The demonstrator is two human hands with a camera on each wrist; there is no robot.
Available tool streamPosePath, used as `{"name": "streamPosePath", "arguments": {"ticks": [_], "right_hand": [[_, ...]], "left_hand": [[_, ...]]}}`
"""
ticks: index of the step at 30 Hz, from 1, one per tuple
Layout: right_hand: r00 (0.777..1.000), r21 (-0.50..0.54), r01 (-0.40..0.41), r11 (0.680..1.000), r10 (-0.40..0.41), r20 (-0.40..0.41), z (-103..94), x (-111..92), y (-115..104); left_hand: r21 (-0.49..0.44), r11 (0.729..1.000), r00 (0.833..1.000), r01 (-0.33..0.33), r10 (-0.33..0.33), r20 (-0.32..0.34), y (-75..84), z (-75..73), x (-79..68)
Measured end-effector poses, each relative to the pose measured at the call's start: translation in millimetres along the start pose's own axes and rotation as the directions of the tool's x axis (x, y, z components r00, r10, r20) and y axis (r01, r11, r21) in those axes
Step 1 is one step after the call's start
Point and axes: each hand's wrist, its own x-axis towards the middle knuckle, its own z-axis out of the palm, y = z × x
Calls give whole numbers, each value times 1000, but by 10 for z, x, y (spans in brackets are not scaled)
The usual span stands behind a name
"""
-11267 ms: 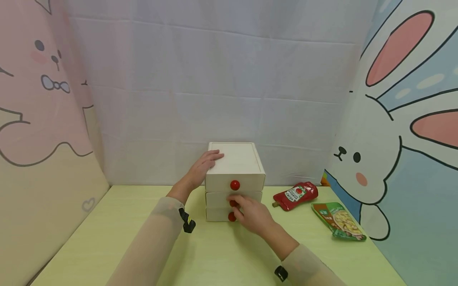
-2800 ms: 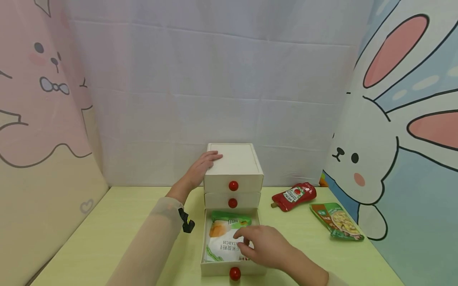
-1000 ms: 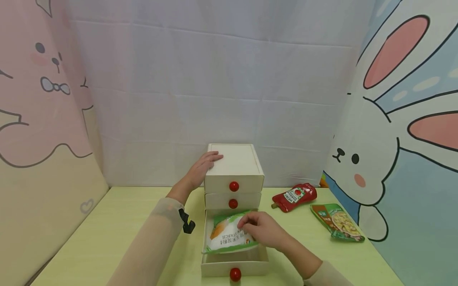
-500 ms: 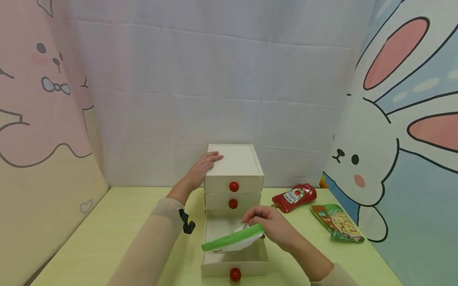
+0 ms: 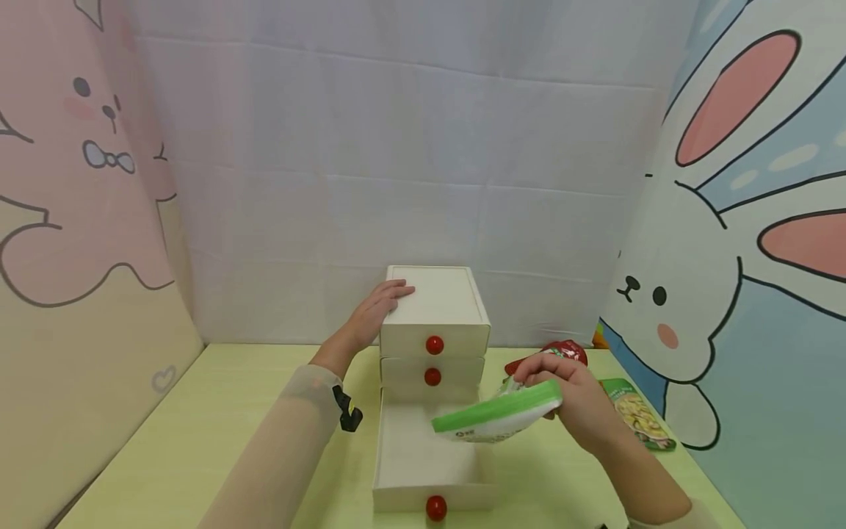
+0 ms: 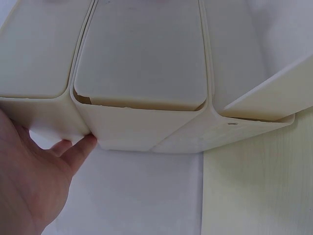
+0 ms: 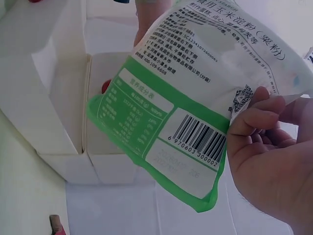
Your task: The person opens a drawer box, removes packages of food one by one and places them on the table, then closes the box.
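My right hand (image 5: 581, 400) pinches a green and white bag of corn starch (image 5: 499, 417) by its edge. It holds the bag in the air, right of the pulled-out bottom drawer (image 5: 406, 499). In the right wrist view, the starch bag (image 7: 181, 83) shows its printed back with a barcode, and the thumb and fingers (image 7: 254, 117) grip its side. My left hand (image 5: 371, 312) rests on the top left edge of the white three-drawer cabinet (image 5: 436, 294), fingers extended over the top. The left wrist view shows the hand (image 6: 36, 171) against the cabinet's side (image 6: 122, 125).
Behind my right hand, a red ketchup pouch (image 5: 567, 350) lies partly hidden on the table (image 5: 264, 426). A green food packet (image 5: 640, 419) lies near the right edge. The upper two drawers, with red knobs (image 5: 434, 345), are closed. A white cloth hangs behind.
The bottom drawer was pulled out earlier. My right hand has lifted the starch bag out of it and moved it up and right, tilting it. The left hand has stayed put.
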Motion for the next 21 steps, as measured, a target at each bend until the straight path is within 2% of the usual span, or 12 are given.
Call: {"name": "streamPosePath", "arguments": {"ticks": [4, 8, 12, 15, 18, 21], "right_hand": [[997, 4, 12, 1000, -11, -80, -202, -35, 21], [980, -30, -54, 998, 48, -195, -386, -62, 52], [936, -74, -188, 979, 156, -315, -551, -61, 131], [900, -106, -285, 953, 228, -371, -656, -55, 240], [866, -147, -358, 922, 269, -421, -745, -44, 368], [845, -211, -402, 891, 272, -461, -802, -37, 481]], "left_hand": [[-3, 1000, 1000, 8, -8, -4, -1, 0, 8], [-9, 1000, 1000, 10, -10, 1, -6, 1, 3], [-9, 1000, 1000, 15, -15, 0, -24, 4, 7], [-4, 1000, 1000, 15, -15, 1, -42, 7, 11], [0, 1000, 1000, 11, -11, 4, -47, 7, 11], [1, 1000, 1000, 7, -7, 2, -44, 4, 11]]}}
